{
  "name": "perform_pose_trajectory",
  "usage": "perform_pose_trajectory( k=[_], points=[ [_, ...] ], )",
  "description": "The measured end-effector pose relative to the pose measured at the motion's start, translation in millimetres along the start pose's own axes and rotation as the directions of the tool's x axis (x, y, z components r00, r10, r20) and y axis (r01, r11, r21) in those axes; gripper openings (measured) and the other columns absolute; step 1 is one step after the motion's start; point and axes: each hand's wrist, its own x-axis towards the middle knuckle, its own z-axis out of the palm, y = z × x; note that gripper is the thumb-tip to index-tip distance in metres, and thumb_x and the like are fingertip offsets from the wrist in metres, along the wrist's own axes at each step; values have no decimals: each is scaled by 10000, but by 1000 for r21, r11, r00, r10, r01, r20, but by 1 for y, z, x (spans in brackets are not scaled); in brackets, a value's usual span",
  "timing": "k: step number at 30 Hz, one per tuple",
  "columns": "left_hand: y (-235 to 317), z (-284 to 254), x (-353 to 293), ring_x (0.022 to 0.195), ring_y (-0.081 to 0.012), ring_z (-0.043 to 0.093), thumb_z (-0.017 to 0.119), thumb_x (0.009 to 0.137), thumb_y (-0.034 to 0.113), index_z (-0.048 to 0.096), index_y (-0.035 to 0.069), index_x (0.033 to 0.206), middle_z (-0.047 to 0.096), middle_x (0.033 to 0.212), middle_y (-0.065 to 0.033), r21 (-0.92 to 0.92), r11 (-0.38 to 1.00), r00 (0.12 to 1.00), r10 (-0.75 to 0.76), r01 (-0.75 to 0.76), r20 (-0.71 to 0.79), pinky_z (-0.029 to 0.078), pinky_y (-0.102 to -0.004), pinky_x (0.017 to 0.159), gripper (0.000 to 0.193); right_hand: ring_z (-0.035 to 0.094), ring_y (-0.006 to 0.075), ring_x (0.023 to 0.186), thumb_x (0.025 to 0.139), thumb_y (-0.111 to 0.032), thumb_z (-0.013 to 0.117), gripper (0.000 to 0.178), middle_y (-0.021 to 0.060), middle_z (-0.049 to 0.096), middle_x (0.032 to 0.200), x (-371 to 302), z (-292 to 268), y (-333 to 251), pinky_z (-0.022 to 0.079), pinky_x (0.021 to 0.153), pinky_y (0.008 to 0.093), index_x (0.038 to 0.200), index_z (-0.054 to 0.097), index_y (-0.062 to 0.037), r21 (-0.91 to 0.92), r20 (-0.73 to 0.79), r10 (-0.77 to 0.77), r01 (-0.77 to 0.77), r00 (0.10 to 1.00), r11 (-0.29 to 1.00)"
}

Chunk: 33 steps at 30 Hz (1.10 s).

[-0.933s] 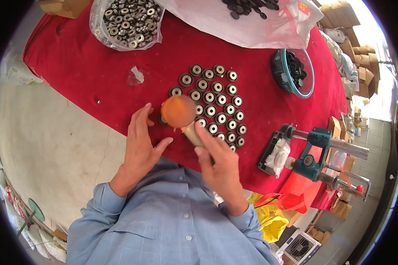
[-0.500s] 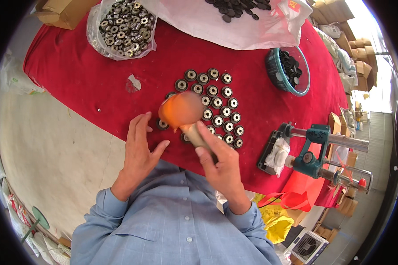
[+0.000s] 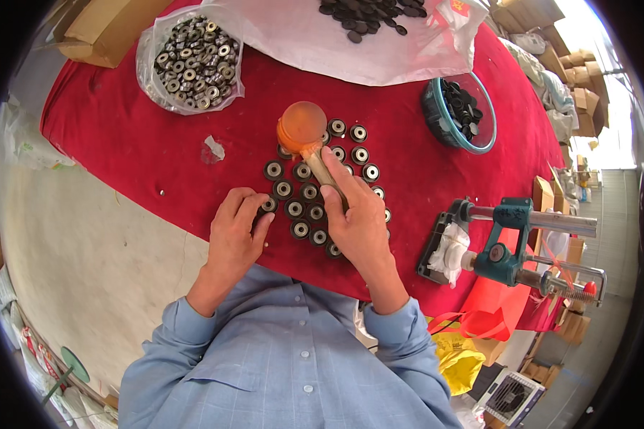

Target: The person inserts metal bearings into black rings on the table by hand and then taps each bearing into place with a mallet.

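Note:
On the red cloth several metal bearings (image 3: 300, 229) sit in black round caps, laid out in loose rows. At the left edge of this group, my left hand (image 3: 235, 227) has its thumb and fingers closed around one capped bearing (image 3: 268, 204). My right hand (image 3: 360, 218) grips the wooden handle (image 3: 321, 170) of a mallet. Its rounded orange head (image 3: 302, 126) is above the far part of the group and hides some of the pieces. The right forearm and hand cover others.
A clear plastic bag of loose bearings (image 3: 197, 64) stands far left. Black caps lie on a white sheet (image 3: 379, 57) and fill a teal-rimmed bowl (image 3: 491, 118) at far right. A green hand press (image 3: 504, 243) stands right. A white scrap (image 3: 213, 149) lies on the cloth.
My left hand, open beside the group before, has closed on a capped bearing at its edge. The mallet head has moved away from me, toward the far side.

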Motion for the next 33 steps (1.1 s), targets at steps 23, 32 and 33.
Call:
perform_pose_trajectory(
  k=[23, 32, 33],
  points=[
    [-6, -2, 4, 883, -277, 668, 825, 854, -43, 683, 14, 1231, 636, 1201, -138, -8, 998, 997, 58, -58, 47, 585, -371, 745, 407, 667, 321, 742, 987, -1, 676, 575, 170, 667, 863, 0, -23, 28, 551, 723, 428, 1544, 631, -137, 77, -134, 23, -13, 991, 997],
    [-5, 2, 3, 835, -240, 636, 853, 830, -24, 648, 9, 1335, 670, 1132, -128, -19, 1000, 1000, -17, 17, 0, 573, -375, 753, 546, 670, 287, 730, 990, 1, 672, 555, 178, 688, 877, -30, -25, 17, 550, 709, 396, 1533, 638, -111, 69, -82, 64, -58, 995, 996],
    [-8, 4, 1, 836, -208, 625, 859, 824, -35, 631, 10, 1372, 678, 1127, -114, -25, 1000, 1000, -3, 3, -11, 560, -346, 761, 595, 676, 272, 741, 987, 6, 673, 557, 174, 708, 909, -37, -28, 11, 551, 714, 383, 1532, 638, -100, 179, -85, 45, -30, 995, 983]
  ],
)
